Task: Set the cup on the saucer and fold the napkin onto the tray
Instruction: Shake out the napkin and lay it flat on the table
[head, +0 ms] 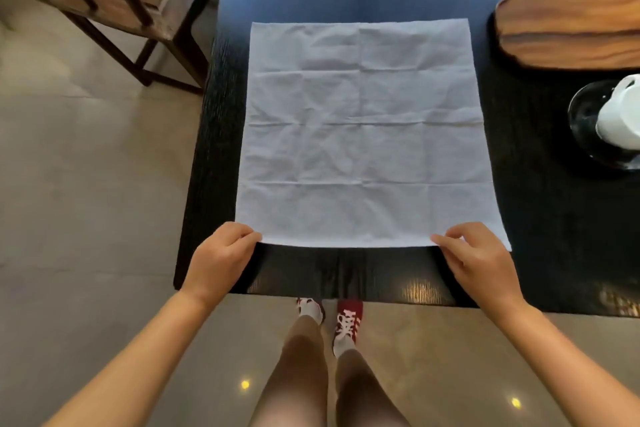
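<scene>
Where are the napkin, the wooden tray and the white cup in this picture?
napkin [360, 135]: head view, middle of the spread cloth.
wooden tray [568, 28]: head view, its flat wooden inside, upper right.
white cup [620, 114]: head view, its side wall, at the right edge, on the dark saucer [585, 114].

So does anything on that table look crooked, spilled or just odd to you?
Nothing spilled or broken. The white cup already sits on the dark saucer, off to one side rather than centred. The napkin lies flat but creased, both hands pinching its near corners. The wooden tray holds nothing.
</scene>
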### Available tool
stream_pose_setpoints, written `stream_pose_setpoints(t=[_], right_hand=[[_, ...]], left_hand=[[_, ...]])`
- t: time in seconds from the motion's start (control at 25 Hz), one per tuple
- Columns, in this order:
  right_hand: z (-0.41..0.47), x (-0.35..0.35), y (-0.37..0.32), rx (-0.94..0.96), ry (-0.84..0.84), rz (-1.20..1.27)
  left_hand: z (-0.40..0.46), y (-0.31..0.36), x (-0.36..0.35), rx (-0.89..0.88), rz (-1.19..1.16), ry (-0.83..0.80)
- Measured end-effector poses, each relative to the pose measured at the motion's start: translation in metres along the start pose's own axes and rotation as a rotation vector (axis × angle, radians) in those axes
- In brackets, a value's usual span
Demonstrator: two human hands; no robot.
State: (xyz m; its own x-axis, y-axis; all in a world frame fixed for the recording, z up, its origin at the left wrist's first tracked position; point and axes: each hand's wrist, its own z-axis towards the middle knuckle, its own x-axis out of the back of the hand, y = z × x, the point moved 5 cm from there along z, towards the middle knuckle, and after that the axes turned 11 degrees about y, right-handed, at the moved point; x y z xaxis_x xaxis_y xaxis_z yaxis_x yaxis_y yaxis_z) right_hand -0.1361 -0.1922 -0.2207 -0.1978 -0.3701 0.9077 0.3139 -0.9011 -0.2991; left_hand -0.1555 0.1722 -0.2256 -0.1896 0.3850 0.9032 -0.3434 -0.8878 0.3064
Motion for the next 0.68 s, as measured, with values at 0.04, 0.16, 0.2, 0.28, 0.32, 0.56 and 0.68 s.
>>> stream_pose_setpoints(t=[0.04, 0.16, 0.2, 0.28, 0.32, 0.56, 0.68], right_hand=[[-0.012, 0.001, 0.0, 0.012, 0.011, -0.005], [-0.04, 0.004, -0.002, 0.031, 0.025, 0.022], [-0.046, 0.006, -0.004, 0.03, 0.027, 0.041], [-0.06, 0.009, -0.007, 0.027, 0.025, 0.071], [-0.067, 0.01, -0.008, 0.024, 0.021, 0.081], [-0.085, 0.012, -0.013, 0.012, -0.019, 0.104], [-0.07, 0.019, -0.031, -0.031, 0.061, 0.108]], left_hand=[[-0.012, 0.004, -0.001, 0.042, -0.008, 0.02], [-0.043, 0.01, -0.002, 0.125, -0.04, 0.1], [-0.052, 0.012, -0.001, 0.145, -0.048, 0.118], [-0.068, 0.017, 0.001, 0.182, -0.05, 0.132], [-0.077, 0.019, 0.002, 0.198, -0.041, 0.139], [-0.094, 0.023, 0.0, 0.232, -0.014, 0.131], [-0.076, 0.038, 0.006, 0.298, -0.042, 0.174]])
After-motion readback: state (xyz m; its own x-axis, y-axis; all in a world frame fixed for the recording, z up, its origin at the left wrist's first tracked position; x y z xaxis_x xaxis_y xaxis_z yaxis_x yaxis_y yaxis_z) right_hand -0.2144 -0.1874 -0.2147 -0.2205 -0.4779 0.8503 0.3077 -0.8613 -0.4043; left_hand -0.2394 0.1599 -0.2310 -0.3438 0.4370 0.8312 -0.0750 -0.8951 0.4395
